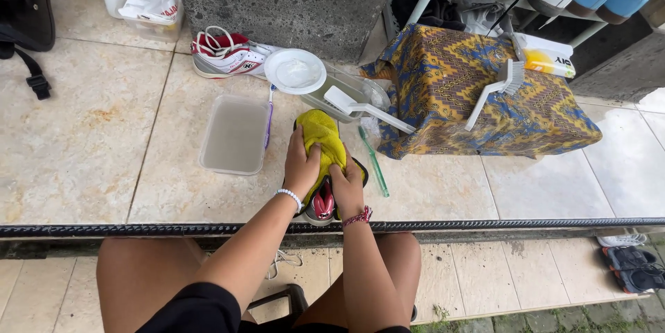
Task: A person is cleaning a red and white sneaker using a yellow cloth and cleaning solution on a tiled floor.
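Tiled floor (83,139), viewed from above. A rectangular plastic tub (235,133) of cloudy water stands just left of the work. Behind it lie a white and red sneaker (225,56) and a round white lid (295,70) resting on a clear container (350,91). A white brush (364,107) lies across that container, and a green toothbrush (374,161) lies on the tiles to the right of the hands. A box draped in blue and yellow patterned cloth (478,94) stands at right, carrying a second white brush (495,91). Nothing stands between the hands and the work.

The shoe (323,205), black with a red and white inside, lies on the tiles at the edge of the step, directly before the knees. A yellow cloth (322,136) covers most of it.

Left hand (302,165): palm down, fingers closed on the cloth, pressing it to the shoe. Right hand (348,184): fingers curled around the shoe's right side, clamped on it.
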